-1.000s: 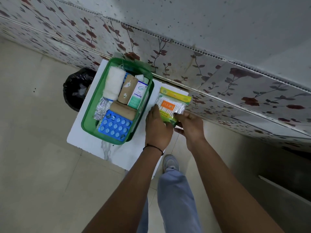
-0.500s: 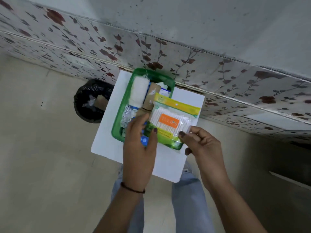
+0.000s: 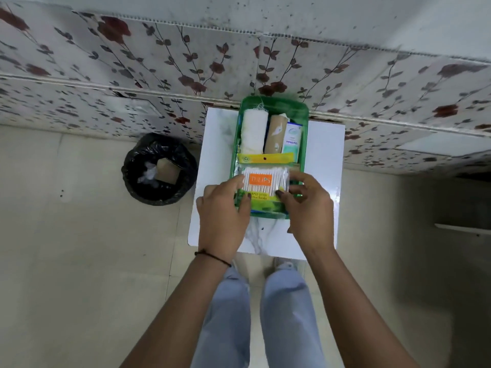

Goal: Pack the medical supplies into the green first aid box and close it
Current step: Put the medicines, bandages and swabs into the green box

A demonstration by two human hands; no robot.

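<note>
The green first aid box [image 3: 276, 104] lies open on a small white table [image 3: 321, 155] by the wall. Inside at the far end are a white gauze roll [image 3: 253, 131], a tan bandage roll [image 3: 276, 134] and a white-and-teal carton [image 3: 292, 138]. A cotton swab packet [image 3: 265, 179] with a yellow header and orange label lies across the box's near half. My left hand [image 3: 223, 211] pinches its left edge and my right hand [image 3: 309, 208] pinches its right edge. The blue pill tray is hidden under the packet.
A black-bagged waste bin [image 3: 159, 168] with scraps stands on the floor left of the table. A flower-patterned wall [image 3: 186, 62] runs behind the table. My legs and a shoe [image 3: 281, 266] are below the table's near edge.
Both hands carried the swab packet from the table right of the box leftward, over and down onto the box's near half. The camera view shifted, centring the box.
</note>
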